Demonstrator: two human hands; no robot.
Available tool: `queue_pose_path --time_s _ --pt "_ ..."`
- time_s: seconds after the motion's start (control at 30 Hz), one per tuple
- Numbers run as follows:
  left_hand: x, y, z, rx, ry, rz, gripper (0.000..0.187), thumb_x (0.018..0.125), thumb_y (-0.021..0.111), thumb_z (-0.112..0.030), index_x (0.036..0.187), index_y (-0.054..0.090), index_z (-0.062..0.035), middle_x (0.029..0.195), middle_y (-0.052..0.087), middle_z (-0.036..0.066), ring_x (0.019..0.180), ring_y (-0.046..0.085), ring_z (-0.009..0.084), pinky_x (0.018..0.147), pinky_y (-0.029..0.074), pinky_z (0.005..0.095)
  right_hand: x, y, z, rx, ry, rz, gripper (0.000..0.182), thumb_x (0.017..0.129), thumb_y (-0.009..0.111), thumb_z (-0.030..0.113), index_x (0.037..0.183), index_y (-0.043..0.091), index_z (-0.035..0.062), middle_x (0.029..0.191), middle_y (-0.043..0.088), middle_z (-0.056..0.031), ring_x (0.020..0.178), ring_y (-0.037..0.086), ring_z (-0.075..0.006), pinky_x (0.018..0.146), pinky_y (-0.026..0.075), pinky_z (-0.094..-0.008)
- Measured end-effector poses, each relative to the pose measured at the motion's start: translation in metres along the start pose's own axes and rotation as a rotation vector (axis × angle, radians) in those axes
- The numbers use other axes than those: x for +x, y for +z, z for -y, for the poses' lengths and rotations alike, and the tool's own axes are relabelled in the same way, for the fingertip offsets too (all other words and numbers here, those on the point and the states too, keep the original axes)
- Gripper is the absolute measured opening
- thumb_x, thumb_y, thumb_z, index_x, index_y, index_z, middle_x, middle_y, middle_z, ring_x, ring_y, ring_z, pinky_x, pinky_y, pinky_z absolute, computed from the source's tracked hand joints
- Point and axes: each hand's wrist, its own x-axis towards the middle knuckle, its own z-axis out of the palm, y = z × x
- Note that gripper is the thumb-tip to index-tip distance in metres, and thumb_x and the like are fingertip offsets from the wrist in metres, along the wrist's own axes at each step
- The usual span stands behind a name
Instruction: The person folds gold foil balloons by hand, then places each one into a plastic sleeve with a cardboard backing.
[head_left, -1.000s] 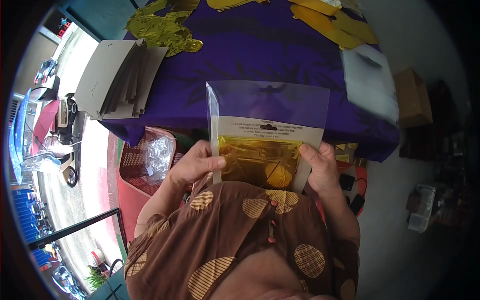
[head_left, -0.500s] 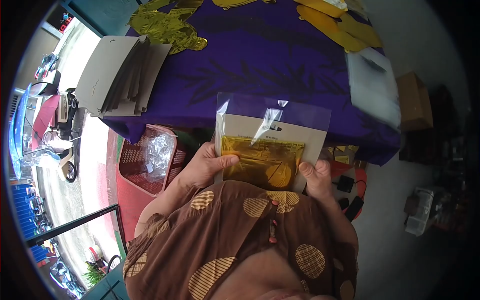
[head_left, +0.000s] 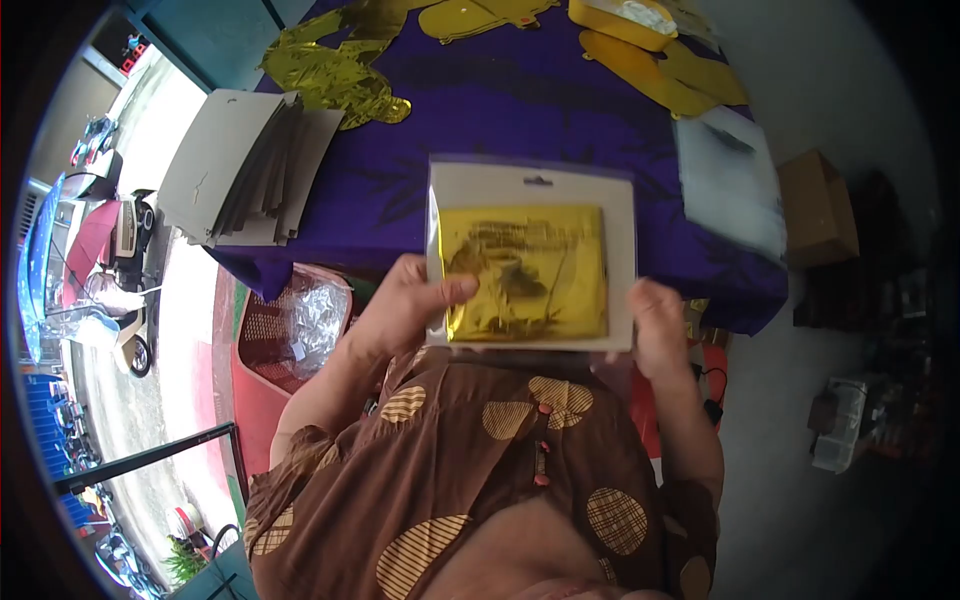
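A clear plastic packet holds a pale card with a folded gold foil piece in front of it. It is held up before my chest, at the near edge of the purple cloth. My left hand grips its left side, with the thumb over the foil. On the right edge my right hand is closed, slightly blurred. The card's slot shows near the top. Fingers behind the packet are mostly hidden.
On the purple-covered table are a stack of grey cards, crumpled gold foil, a yellow tray and clear plastic sleeves. A red basket with plastic stands below left; a cardboard box is at right.
Both hands have raised the packet away from my body and tilted it. The card now sits deeper in the plastic, nearer its top. The view has shifted slightly.
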Motion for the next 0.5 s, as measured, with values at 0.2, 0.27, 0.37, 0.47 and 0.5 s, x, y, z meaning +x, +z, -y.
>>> queue_pose_path --time_s 0.2,0.27,0.37,0.47,0.5 --pt "0.039 0.025 -0.037 -0.382 0.140 -0.027 0.028 0.093 0.062 -0.011 0.114 0.060 0.0078 0.104 0.068 0.019 0.086 0.071 0.0262 0.066 0.063 0.0396 0.016 0.011 0.013 0.263 -0.019 0.113 0.082 0.100 0.018 0.061 0.119 0.057 -0.0089 0.090 0.069 -0.0256 0.058 0.064 -0.0241 0.057 0.051 -0.0304" --pt "0.046 0.028 -0.042 -0.403 0.133 0.010 0.028 0.093 0.061 -0.011 0.114 0.059 0.0076 0.104 0.067 0.019 0.086 0.071 0.0265 0.066 0.063 0.0394 0.020 0.022 0.012 0.112 -0.036 0.113 0.068 0.103 0.022 0.049 0.125 0.054 -0.0072 0.099 0.069 -0.0264 0.062 0.066 -0.0242 0.057 0.051 -0.0299" --pt "0.060 0.031 -0.041 -0.336 0.144 -0.033 0.029 0.094 0.060 -0.011 0.116 0.057 0.0081 0.106 0.066 0.020 0.085 0.070 0.0273 0.062 0.063 0.0387 0.027 0.034 0.020 0.146 -0.048 0.060 0.055 0.104 0.030 0.039 0.123 0.056 -0.0062 0.100 0.069 -0.0263 0.062 0.066 -0.0225 0.055 0.049 -0.0280" --pt "0.073 0.034 -0.042 -0.224 0.138 -0.043 0.032 0.094 0.063 -0.022 0.109 0.062 0.0063 0.090 0.069 0.017 0.073 0.070 0.0223 0.055 0.060 0.0329 0.035 0.036 0.018 0.247 0.014 -0.041 0.039 0.103 0.043 0.028 0.110 0.061 -0.0049 0.095 0.070 -0.0241 0.057 0.066 -0.0199 0.047 0.048 -0.0263" --pt "0.070 0.031 -0.054 0.059 0.053 -0.077 0.034 0.093 0.065 -0.025 0.106 0.063 0.0062 0.084 0.069 0.016 0.070 0.070 0.0210 0.053 0.058 0.0315 0.037 0.035 0.015 0.254 0.032 -0.065 0.038 0.103 0.044 0.028 0.107 0.062 -0.0049 0.093 0.070 -0.0235 0.055 0.065 -0.0194 0.045 0.048 -0.0260"
